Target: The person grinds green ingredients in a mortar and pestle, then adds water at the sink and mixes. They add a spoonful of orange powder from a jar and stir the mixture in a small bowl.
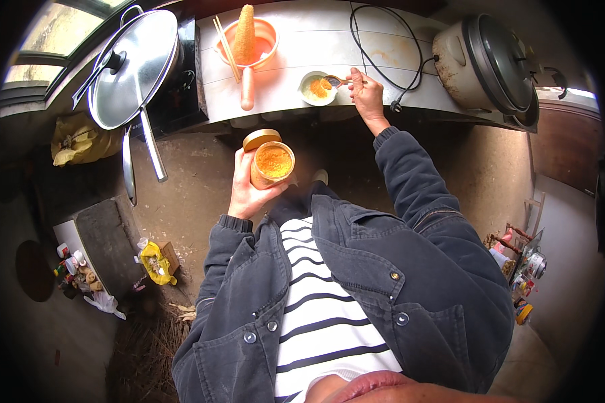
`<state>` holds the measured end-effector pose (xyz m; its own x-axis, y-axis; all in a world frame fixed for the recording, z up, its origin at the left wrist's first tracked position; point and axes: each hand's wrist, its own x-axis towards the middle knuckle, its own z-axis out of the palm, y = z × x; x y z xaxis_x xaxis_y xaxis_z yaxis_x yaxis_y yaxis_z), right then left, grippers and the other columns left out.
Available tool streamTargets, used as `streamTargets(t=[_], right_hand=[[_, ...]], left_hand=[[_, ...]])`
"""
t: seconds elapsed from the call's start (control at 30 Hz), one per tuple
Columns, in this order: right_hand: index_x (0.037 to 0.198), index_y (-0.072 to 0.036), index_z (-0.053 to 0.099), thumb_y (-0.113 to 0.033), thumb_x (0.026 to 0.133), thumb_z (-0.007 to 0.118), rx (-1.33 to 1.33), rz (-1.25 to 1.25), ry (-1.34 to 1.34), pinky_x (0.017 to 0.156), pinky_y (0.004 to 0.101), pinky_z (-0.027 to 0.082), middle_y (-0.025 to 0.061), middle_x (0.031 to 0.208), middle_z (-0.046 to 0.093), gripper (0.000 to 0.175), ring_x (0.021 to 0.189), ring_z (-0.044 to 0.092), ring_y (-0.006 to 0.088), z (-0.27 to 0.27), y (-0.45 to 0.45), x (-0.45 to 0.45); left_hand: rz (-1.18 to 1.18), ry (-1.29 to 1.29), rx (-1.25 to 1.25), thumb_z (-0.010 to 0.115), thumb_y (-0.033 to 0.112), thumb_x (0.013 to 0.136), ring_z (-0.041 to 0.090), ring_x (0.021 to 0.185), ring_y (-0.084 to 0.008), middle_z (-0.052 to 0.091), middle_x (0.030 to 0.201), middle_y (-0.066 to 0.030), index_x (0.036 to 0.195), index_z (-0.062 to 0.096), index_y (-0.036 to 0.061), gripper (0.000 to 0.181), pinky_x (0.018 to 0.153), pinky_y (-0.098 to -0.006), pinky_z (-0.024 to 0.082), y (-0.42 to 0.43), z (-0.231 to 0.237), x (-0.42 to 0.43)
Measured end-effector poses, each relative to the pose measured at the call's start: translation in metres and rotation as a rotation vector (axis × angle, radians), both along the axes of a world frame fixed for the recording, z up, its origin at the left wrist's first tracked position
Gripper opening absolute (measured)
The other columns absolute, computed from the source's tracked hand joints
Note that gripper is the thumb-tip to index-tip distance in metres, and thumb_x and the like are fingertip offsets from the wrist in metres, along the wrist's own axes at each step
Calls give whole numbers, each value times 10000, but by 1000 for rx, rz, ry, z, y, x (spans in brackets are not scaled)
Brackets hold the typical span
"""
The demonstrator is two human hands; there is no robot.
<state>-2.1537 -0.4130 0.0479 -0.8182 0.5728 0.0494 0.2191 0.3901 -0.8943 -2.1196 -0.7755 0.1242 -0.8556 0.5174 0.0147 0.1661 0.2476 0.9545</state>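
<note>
My left hand (249,184) is wrapped around an open jar (273,162) filled with orange-yellow powder. The jar's gold lid (261,138) is held in the same hand, beside the rim. In my right hand (367,95) is the handle of a spoon (336,80), whose bowl is over a small white bowl (306,97). Orange powder (320,87) lies in that bowl on something pale that I cannot identify. The small bowl stands near the front edge of the white tiled counter (302,55).
A pink handled strainer or ladle (247,93) holds a loofah-like tan cone (244,40), with chopsticks (227,48) across its rim. Left is a lidded pan (133,70) on a black cooktop (189,80). A rice cooker (484,63) and its black cord (355,38) are right.
</note>
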Motion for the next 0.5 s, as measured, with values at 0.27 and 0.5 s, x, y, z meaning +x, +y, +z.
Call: streamTargets(t=[0.27, 0.5], right_hand=[[964, 48, 753, -522, 1089, 530, -296, -122, -8, 464, 267, 518, 59, 690, 657, 625, 516, 594, 101, 4, 10, 7], [1006, 57, 722, -538, 1096, 502, -399, -3, 60, 483, 245, 503, 43, 721, 630, 641, 536, 559, 81, 68, -4, 26]], left_hand=[[9, -2, 43, 968, 161, 643, 560, 1214, -290, 485, 1274, -114, 1301, 577, 48, 774, 1060, -410, 479, 3, -2, -1], [-2, 17, 59, 964, 175, 656, 548, 1237, -288, 479, 1299, -111, 1312, 579, 49, 771, 1071, -404, 473, 16, -12, -13]])
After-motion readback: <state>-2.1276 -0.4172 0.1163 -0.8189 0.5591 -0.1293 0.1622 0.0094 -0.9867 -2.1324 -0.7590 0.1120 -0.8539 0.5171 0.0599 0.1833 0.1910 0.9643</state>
